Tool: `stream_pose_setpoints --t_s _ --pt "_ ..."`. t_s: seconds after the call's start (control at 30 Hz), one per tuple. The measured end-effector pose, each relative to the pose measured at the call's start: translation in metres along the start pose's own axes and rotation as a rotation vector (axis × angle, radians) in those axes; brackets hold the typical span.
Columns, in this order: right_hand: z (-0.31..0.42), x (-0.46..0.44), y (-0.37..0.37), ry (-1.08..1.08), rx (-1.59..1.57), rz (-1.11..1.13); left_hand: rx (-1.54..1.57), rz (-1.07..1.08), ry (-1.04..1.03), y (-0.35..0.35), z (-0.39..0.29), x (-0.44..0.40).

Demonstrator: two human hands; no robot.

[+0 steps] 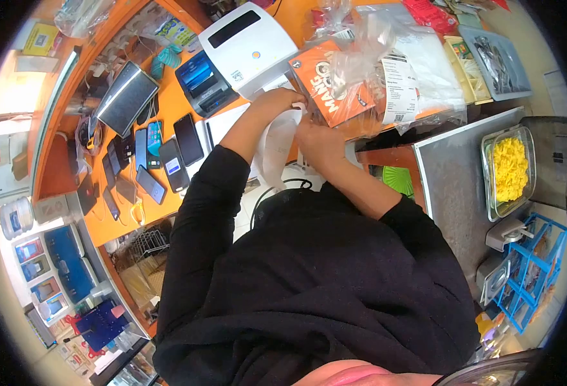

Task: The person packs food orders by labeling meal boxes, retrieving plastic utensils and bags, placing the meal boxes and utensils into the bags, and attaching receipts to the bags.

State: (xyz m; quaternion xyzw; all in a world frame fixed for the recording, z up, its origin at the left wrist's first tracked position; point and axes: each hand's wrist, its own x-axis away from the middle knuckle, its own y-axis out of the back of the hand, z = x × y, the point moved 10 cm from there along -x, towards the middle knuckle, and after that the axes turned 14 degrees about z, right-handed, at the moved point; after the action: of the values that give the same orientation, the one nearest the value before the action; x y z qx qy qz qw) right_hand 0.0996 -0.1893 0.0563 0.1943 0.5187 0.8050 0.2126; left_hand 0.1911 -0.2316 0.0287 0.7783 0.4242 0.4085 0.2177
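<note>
A curled strip of white paper (pixel 274 151) hangs down between my two hands, just in front of the desk edge. My left hand (pixel 282 101) grips its upper end, with the fingertips bent around the paper. Close by on the other side, my right hand (pixel 322 147) has its fingers curled at the strip's edge; its fingertips are partly hidden. Right beyond my hands lies an orange printed box (pixel 332 83) inside clear plastic. A packet with a white printed label (pixel 399 87) sits beside it, also in plastic.
Behind my left hand are a white printer (pixel 248 48) and a dark card terminal (pixel 205 82). Several phones (pixel 188 138) lie on the orange desk (pixel 106 225). To the right, a metal counter (pixel 454 174) bears a glass dish of yellow food (pixel 510 168). A blue rack (pixel 531 270) stands below.
</note>
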Motion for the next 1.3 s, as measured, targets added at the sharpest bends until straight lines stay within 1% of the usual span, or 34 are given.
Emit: stream_pose_setpoints --t_s 0.07,0.1,0.17,0.2,0.27,0.3,0.37,0.4,0.47,0.5,0.57,0.6,0.63,0.67,0.73,0.8,0.83,0.93,0.97,1.0,1.07,1.1,1.13,1.17,1.2,1.23,1.27,1.3 --pt "0.021 0.009 0.008 0.133 -0.028 -0.076 -0.059 -0.106 0.022 0.004 0.003 0.003" --pt "0.026 0.012 0.005 0.137 -0.029 -0.016 -0.089 -0.16 0.031 0.01 -0.001 0.007" --pt "0.038 0.021 0.0 0.147 -0.032 0.102 -0.033 -0.085 0.117 0.01 0.003 0.007" --pt "0.041 0.029 0.008 0.175 -0.125 0.097 0.001 -0.047 0.163 0.007 0.003 0.011" --pt "0.042 0.048 0.025 0.23 -0.311 0.088 0.116 -0.15 0.084 0.013 -0.001 0.026" --pt "0.032 0.054 0.032 0.196 -0.392 0.054 0.173 -0.206 0.045 0.016 -0.004 0.036" --pt "0.007 0.068 0.044 0.134 -0.548 -0.017 0.359 -0.303 0.059 0.018 -0.013 0.064" --pt "-0.008 0.072 0.044 0.07 -0.659 -0.028 0.448 -0.349 0.065 0.016 -0.018 0.079" --pt "-0.029 0.08 0.037 -0.065 -0.887 -0.043 0.585 -0.322 -0.163 0.0 -0.047 0.098" --pt "-0.028 0.081 0.034 -0.056 -1.05 -0.084 0.654 -0.308 -0.278 -0.01 -0.064 0.11" --pt "-0.022 0.082 0.025 -0.031 -1.365 -0.169 0.929 -0.218 -0.247 -0.043 -0.081 0.129" --pt "-0.012 0.087 0.029 -0.02 -1.297 -0.167 1.052 -0.183 -0.23 -0.06 -0.086 0.138" --pt "-0.002 0.095 0.035 -0.012 -1.229 -0.162 1.013 -0.174 -0.235 -0.067 -0.094 0.146" --pt "0.009 0.104 0.036 -0.005 -1.162 -0.154 1.08 -0.165 -0.245 -0.079 -0.092 0.152" --pt "0.03 0.123 0.032 0.041 -1.161 -0.16 1.217 -0.153 -0.264 -0.103 -0.088 0.167" --pt "0.048 0.142 0.031 0.068 -1.114 -0.166 1.259 -0.212 -0.214 -0.122 -0.093 0.181" --pt "0.055 0.151 0.026 0.087 -1.049 -0.108 1.287 -0.244 -0.187 -0.132 -0.099 0.189" --pt "0.074 0.186 0.04 0.085 -1.009 -0.164 1.375 -0.337 -0.196 -0.156 -0.108 0.217" --pt "0.065 0.192 0.033 0.131 -1.006 -0.174 1.429 -0.416 -0.201 -0.177 -0.089 0.223" --pt "0.06 0.201 0.037 0.112 -1.073 -0.191 1.446 -0.479 -0.194 -0.189 -0.08 0.236" --pt "0.046 0.219 0.044 0.122 -1.07 -0.199 1.493 -0.607 -0.177 -0.219 -0.063 0.273" --pt "0.039 0.226 0.044 0.135 -1.098 -0.187 1.565 -0.668 -0.131 -0.251 -0.041 0.289" --pt "0.032 0.232 0.042 0.146 -1.126 -0.175 1.713 -0.87 -0.126 -0.272 -0.045 0.316" --pt "0.028 0.239 0.04 0.154 -1.154 -0.16 1.232 -0.985 0.034 -0.285 -0.044 0.355" --pt "0.03 0.246 0.034 0.172 -1.166 -0.086 1.408 -0.991 0.092 -0.313 -0.046 0.372" --pt "0.033 0.253 0.027 0.189 -1.173 -0.008 1.407 -1.107 -0.01 -0.332 -0.057 0.395" --pt "0.036 0.258 0.022 0.212 -1.176 0.073 1.37 -1.167 0.107 -0.362 -0.065 0.418" --pt "0.041 0.264 0.013 0.243 -1.151 0.117 1.563 -1.264 0.246 -0.387 -0.094 0.44"
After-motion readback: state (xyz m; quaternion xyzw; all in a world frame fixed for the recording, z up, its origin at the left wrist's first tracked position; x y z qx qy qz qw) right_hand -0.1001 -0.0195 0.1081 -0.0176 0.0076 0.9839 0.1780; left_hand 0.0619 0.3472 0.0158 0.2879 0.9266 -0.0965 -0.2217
